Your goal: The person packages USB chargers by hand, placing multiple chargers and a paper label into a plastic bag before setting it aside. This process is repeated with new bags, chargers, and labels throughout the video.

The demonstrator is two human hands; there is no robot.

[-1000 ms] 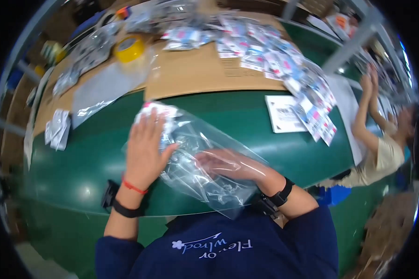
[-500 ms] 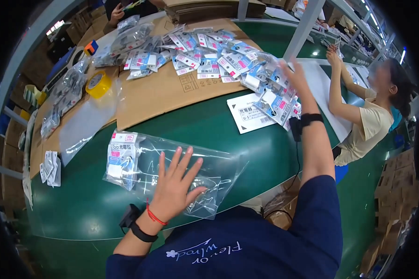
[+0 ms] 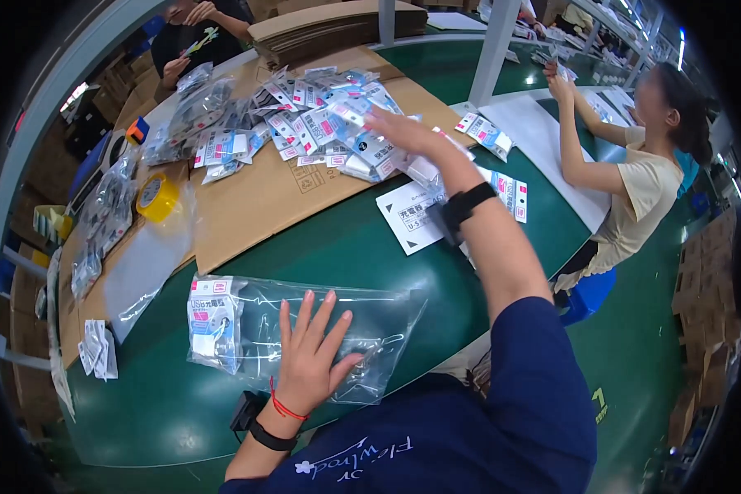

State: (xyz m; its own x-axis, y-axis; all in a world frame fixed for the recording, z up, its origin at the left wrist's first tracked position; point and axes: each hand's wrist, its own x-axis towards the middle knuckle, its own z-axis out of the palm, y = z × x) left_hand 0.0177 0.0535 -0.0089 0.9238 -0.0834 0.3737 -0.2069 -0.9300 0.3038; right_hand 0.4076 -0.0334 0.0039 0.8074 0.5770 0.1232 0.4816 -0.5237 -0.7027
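My left hand (image 3: 309,358) lies flat with fingers spread on a clear plastic bag (image 3: 379,309) on the green table. At the bag's left end sits a white, pink and blue packet of a USB charger (image 3: 214,317); whether one packet or several are stacked there I cannot tell. My right hand (image 3: 407,136) reaches across the right side of the heap of charger packets (image 3: 325,128), its fingers stretched out and slightly blurred against them. Under the right forearm lies a white printed sheet (image 3: 407,218), with a few charger packets (image 3: 509,196) beside it.
Brown cardboard (image 3: 247,214) lies beneath the heap. A yellow tape roll (image 3: 156,198), bagged packets (image 3: 111,222) and small white packets (image 3: 99,350) are at left. A metal post (image 3: 494,53) rises behind. One person (image 3: 626,156) works at right, another (image 3: 198,37) at the far side.
My right hand has swept left over the heap, and packets from its right edge have shifted left with it. The left hand stays flat on the bag. The view has shifted a little.
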